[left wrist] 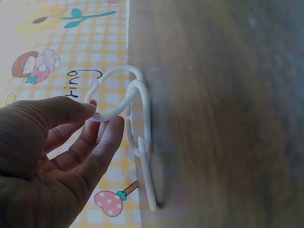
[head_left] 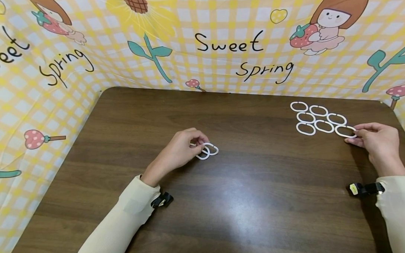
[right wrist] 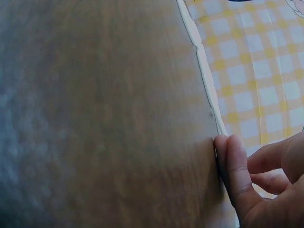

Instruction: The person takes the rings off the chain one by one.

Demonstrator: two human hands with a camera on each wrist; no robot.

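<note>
My left hand point(head_left: 183, 147) pinches a white oval plastic link point(left wrist: 115, 69) between thumb and fingers. In the left wrist view it hooks through a second link point(left wrist: 147, 114), and a third link point(left wrist: 149, 183) hangs from that one, its lower end close to the table. To the right, my right hand point(head_left: 381, 144) grips the outer end of another white link point(head_left: 345, 136) with thumb and fingertips. That link lies at the near right corner of a group of several loose white links point(head_left: 324, 132). Each has a small gap in its rim.
Brown wood-grain table point(head_left: 258, 184) stretches between and in front of the hands. A yellow-checked printed cloth point(head_left: 215, 18) rises behind the far edge and along the left side. Black straps with small devices sit at both wrists.
</note>
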